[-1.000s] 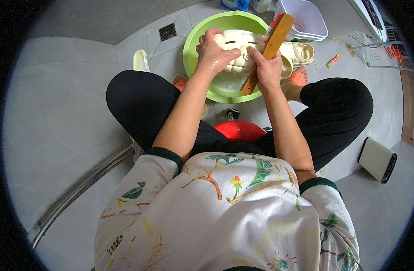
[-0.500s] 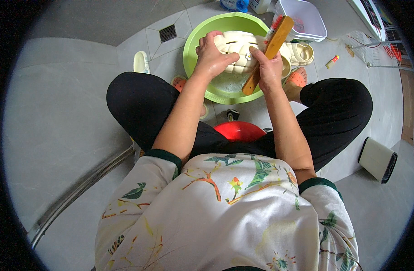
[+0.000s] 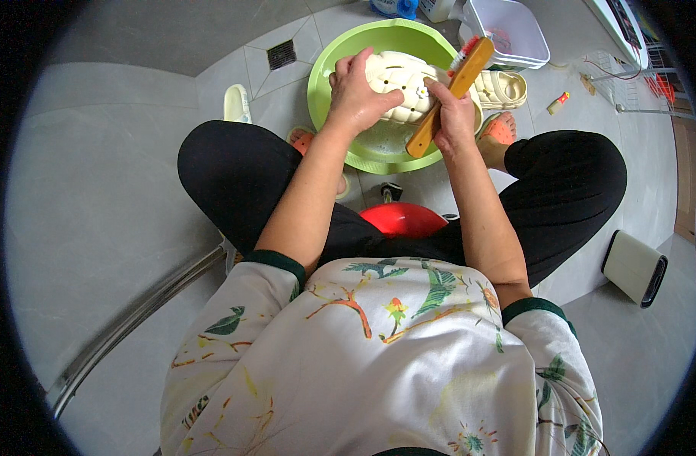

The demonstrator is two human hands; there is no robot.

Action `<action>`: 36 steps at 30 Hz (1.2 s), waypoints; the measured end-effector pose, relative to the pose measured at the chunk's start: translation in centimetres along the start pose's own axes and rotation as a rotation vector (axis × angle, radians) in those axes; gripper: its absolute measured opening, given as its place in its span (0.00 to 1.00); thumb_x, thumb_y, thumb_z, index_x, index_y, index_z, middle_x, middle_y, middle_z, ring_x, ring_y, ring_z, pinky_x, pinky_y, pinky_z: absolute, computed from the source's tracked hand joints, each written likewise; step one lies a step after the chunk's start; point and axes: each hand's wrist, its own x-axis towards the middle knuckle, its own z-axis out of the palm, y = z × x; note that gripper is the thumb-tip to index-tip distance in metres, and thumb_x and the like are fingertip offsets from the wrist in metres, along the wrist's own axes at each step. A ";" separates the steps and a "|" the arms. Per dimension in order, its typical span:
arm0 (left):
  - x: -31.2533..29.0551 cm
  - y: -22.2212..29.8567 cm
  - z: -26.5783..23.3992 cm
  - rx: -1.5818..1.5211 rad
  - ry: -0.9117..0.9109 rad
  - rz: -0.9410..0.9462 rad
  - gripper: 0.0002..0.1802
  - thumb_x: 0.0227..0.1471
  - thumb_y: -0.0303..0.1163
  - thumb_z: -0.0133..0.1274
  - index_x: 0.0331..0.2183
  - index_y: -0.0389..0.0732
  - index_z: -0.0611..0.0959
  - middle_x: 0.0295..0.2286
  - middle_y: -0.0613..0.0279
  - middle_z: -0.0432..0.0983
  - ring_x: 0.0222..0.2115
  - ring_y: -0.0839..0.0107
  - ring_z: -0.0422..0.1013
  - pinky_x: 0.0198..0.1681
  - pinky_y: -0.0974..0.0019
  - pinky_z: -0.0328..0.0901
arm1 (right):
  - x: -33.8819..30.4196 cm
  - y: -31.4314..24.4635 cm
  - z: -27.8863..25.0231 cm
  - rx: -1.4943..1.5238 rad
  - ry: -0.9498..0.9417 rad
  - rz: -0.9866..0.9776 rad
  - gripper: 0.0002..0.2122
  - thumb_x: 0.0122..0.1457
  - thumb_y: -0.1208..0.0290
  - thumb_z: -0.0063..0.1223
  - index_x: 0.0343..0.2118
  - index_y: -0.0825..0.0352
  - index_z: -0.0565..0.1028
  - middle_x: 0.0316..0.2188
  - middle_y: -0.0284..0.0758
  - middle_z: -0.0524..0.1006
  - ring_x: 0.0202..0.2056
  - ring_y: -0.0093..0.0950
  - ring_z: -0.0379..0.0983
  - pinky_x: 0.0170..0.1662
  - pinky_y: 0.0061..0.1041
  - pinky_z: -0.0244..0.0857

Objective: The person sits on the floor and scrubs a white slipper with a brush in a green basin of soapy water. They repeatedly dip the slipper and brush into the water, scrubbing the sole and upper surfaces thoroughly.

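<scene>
A cream clog [image 3: 397, 87] with small holes and a flower charm is held over the green basin [image 3: 317, 87]. My left hand [image 3: 355, 95] is closed around its left end, thumb along the near side. My right hand [image 3: 456, 121] grips a scrub brush [image 3: 471, 67] with a wooden handle and red and white bristles, slanting up to the right. The thumb of that hand rests by the charm at the clog's right end; its other fingers are mostly hidden. Sudsy water [image 3: 386, 140] shows at the basin's near side.
Another cream clog [image 3: 503, 90] stands right of the basin, and a pale shoe [image 3: 237, 104] lies left. Behind are a clear plastic tub [image 3: 515, 30] and a blue package [image 3: 394, 7]. A floor drain [image 3: 282, 55], red seat [image 3: 403, 220] and white box [image 3: 634, 269] are nearby.
The clog has turned a little in my hands, its right end dipping toward me. The brush has shifted slightly with my right hand; both hands keep their grip.
</scene>
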 end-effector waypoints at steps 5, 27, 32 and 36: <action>-0.6 -0.1 0.2 0.087 0.045 0.194 0.50 0.28 0.39 0.64 0.57 0.43 0.63 0.53 0.48 0.53 0.53 0.47 0.53 0.59 0.54 0.51 | 0.5 0.2 -0.3 0.069 0.051 0.040 0.17 0.49 0.82 0.58 0.42 0.69 0.67 0.35 0.36 0.76 0.34 0.29 0.76 0.38 0.27 0.73; -1.7 -0.1 -0.6 0.164 0.009 0.305 0.55 0.26 0.34 0.65 0.59 0.48 0.60 0.56 0.47 0.49 0.57 0.47 0.50 0.61 0.53 0.51 | 1.4 0.2 -1.1 0.059 0.109 0.090 0.14 0.50 0.79 0.58 0.40 0.69 0.69 0.34 0.38 0.77 0.35 0.31 0.76 0.39 0.35 0.73; -1.5 -1.2 -0.5 0.114 0.011 0.381 0.56 0.27 0.35 0.66 0.60 0.45 0.58 0.55 0.45 0.50 0.55 0.45 0.51 0.60 0.52 0.52 | 1.8 0.0 -1.5 0.019 0.071 0.168 0.14 0.54 0.75 0.54 0.42 0.73 0.70 0.35 0.40 0.77 0.37 0.35 0.76 0.42 0.38 0.73; -0.3 -2.7 -1.3 -0.405 -0.103 0.149 0.56 0.31 0.38 0.69 0.60 0.39 0.58 0.53 0.44 0.59 0.54 0.52 0.59 0.58 0.57 0.56 | 2.5 -0.2 -1.8 0.032 -0.002 0.315 0.15 0.56 0.73 0.50 0.44 0.76 0.70 0.38 0.43 0.77 0.39 0.37 0.76 0.44 0.39 0.72</action>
